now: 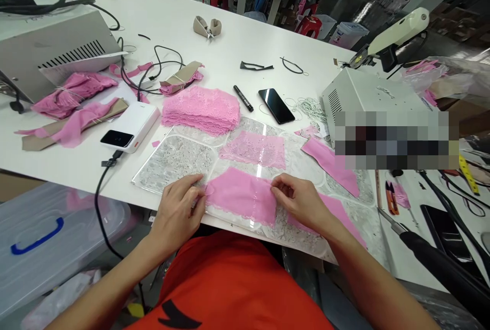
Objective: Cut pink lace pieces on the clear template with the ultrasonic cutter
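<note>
A pink fabric piece (pixel 241 194) with a scalloped lower edge lies on a clear patterned mat (pixel 172 159) near the table's front edge. My left hand (pixel 182 205) is at its left corner, thumb and forefinger closed on the edge. Its right upper corner is pinched by my right hand (pixel 296 194). Just beyond is a sheer pink lace piece (pixel 254 148), laid flat. Under my right forearm shows another pink piece (pixel 342 217), partly hidden. A pink strip (pixel 331 164) rests farther right, and a stack of pink lace pieces (pixel 201 110) sits behind the mat.
A white power bank (pixel 132 125) with a cable stands left, near pink fabric bundles (pixel 74 92) and a grey metal box (pixel 57 49). A marker (pixel 243 98) and a phone (pixel 276 106) lie behind. At right are another grey box (pixel 367 95) and a black-handled tool (pixel 432 253).
</note>
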The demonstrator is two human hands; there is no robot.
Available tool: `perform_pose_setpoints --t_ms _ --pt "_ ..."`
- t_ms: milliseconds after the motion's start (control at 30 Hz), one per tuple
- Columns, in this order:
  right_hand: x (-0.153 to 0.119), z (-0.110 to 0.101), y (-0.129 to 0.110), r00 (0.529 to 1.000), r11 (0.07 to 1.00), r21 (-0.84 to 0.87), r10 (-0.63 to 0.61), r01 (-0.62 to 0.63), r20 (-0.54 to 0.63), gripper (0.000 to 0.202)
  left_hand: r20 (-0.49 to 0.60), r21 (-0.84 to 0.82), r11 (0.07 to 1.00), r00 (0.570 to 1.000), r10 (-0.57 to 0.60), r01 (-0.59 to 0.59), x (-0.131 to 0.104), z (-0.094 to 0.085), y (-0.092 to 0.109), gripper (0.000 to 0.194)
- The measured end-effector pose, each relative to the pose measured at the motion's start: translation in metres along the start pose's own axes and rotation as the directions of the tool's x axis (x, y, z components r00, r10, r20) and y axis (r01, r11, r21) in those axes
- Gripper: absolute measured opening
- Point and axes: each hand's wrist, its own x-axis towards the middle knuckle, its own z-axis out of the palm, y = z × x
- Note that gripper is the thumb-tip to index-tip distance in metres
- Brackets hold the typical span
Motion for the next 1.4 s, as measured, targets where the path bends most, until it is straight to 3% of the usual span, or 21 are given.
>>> perform_pose_setpoints --t_ms 100,233,333,433,600,667,767,900,1067,1400 --pt "0.004 0.001 -0.004 0.996 0.998 -0.022 0.056 -0.055 0.067 0.015 -0.004 0.016 1.0 1.0 0.008 -0.008 -0.001 0.0 -0.001 0.009" --pt "0.0 -0.003 0.004 0.993 0.971 -0.21 0.115 -0.116 -0.02 0.016 -0.006 0.027 0.999 1.0 0.02 -0.02 -0.003 -0.001 -0.001 0.009" --pt "-0.005 -0.005 0.011 0.998 0.975 -0.22 0.025 -0.037 -0.06 0.017 -0.014 0.03 0.999 1.0 0.025 -0.024 0.0 -0.003 0.0 0.006" --pt "-0.007 -0.003 0.015 0.995 0.981 -0.18 -0.079 0.068 -0.059 0.019 -0.014 0.004 0.995 0.995 0.101 -0.101 0.006 -0.004 0.004 0.019" --pt "-0.009 -0.001 0.022 0.988 0.95 -0.311 -0.078 0.032 -0.136 0.014 0.11 -0.024 0.958 0.951 0.288 -0.287 0.012 0.005 0.008 0.029" --pt "-0.013 -0.001 0.024 0.974 0.943 -0.33 -0.115 0.045 -0.194 0.014 0.146 -0.04 0.957 0.946 0.29 -0.287 0.011 0.009 0.006 0.032" --pt "-0.02 0.003 0.025 0.952 0.928 -0.334 -0.238 0.165 -0.191 0.022 0.184 -0.057 0.955 0.937 0.297 -0.291 0.008 0.013 0.003 0.037" --pt "-0.026 0.015 0.027 0.896 0.843 -0.461 -0.399 0.276 -0.193 0.026 0.231 -0.024 0.949 0.921 0.313 -0.316 0.007 0.012 0.001 0.037" --pt "-0.027 0.024 0.036 0.871 0.8 -0.555 -0.423 0.228 -0.251 0.025 0.29 0.004 0.949 0.909 0.299 -0.314 0.006 0.011 0.003 0.038" --pt "-0.03 0.028 0.035 0.851 0.806 -0.537 -0.446 0.249 -0.276 0.029 0.295 -0.002 0.948 0.905 0.306 -0.319 0.005 0.011 0.006 0.038"
